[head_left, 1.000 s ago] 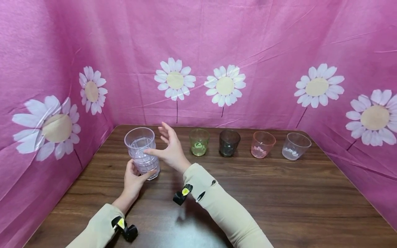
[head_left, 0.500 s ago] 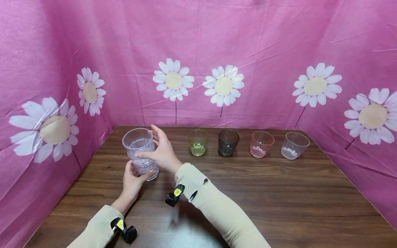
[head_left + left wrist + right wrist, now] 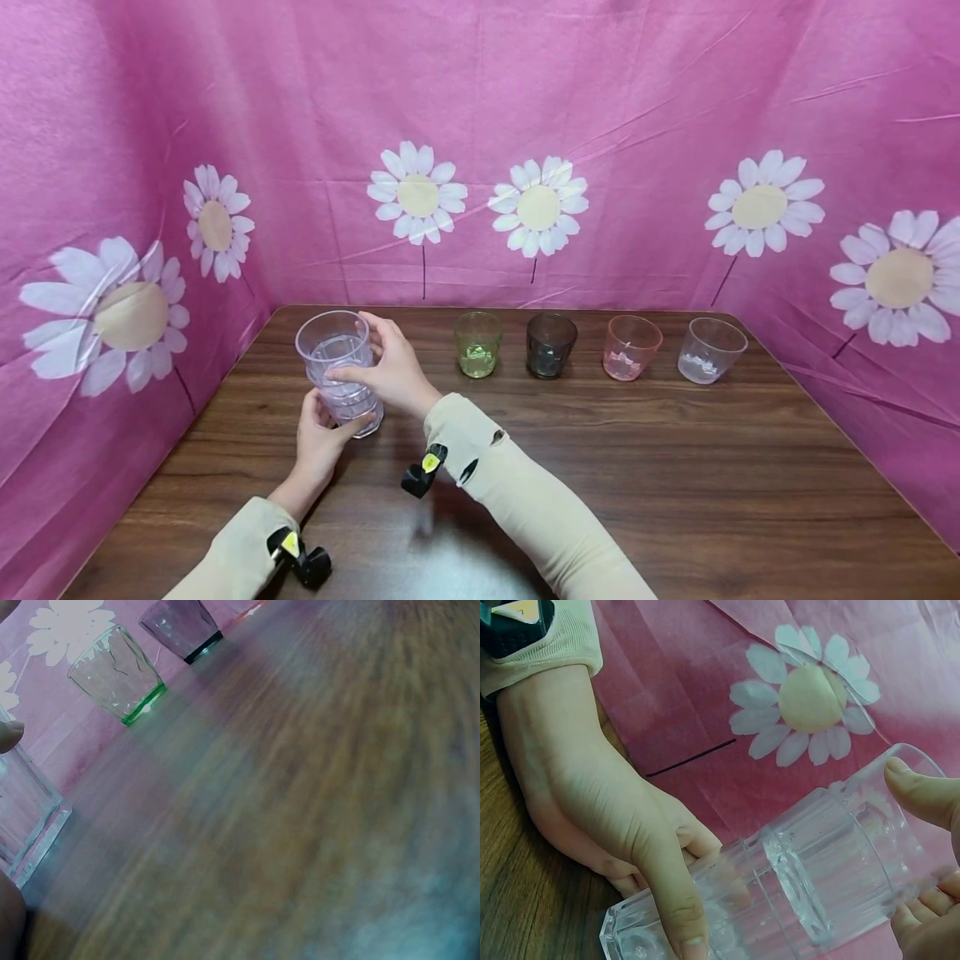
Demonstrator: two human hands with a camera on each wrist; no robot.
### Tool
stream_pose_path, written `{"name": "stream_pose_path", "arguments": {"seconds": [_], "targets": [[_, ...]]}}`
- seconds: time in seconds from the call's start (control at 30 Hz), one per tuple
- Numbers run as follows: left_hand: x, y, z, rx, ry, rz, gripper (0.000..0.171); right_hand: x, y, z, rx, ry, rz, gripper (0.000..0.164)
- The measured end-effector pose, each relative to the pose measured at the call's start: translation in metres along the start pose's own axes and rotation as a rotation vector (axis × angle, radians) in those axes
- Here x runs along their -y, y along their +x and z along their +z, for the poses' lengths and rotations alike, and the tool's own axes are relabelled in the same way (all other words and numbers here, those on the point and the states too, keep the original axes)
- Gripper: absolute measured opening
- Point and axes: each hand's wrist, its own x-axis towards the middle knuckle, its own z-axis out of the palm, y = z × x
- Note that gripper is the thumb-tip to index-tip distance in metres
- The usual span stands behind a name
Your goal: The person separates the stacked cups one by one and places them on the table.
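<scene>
I hold a stack of clear glasses (image 3: 341,396) at left of centre in the head view, and neither hand is idle. My left hand (image 3: 318,437) grips it low, thumb across the front near the base; my right hand (image 3: 392,371) pinches it high, thumb on the near side, fingers round the far right of the wall just under the rim. So the left is nearer the base and me, the right nearer the rim. The stack's long axis runs from rim, upper left, to base, lower right, close to upright; how much of that lean is only the camera's slant I can't tell, nor whether the base touches the table (image 3: 637,467).

To the right, along the far edge, stand a green glass (image 3: 477,346), a dark glass (image 3: 551,346), a pink glass (image 3: 632,348) and a clear glass (image 3: 712,352). My right hand lies between the stack and the green one.
</scene>
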Motion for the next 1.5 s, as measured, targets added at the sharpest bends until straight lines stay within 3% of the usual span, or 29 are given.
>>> {"name": "stream_pose_path", "arguments": {"seconds": [0.73, 1.5], "targets": [[-0.001, -0.001, 0.0, 0.013, -0.021, 0.001, 0.071, 0.005, -0.002, 0.001, -0.042, 0.051, -0.084, 0.082], [0.0, 0.002, -0.001, 0.022, -0.007, -0.015, 0.075, 0.035, -0.006, -0.02, -0.09, 0.302, -0.114, 0.083]]}}
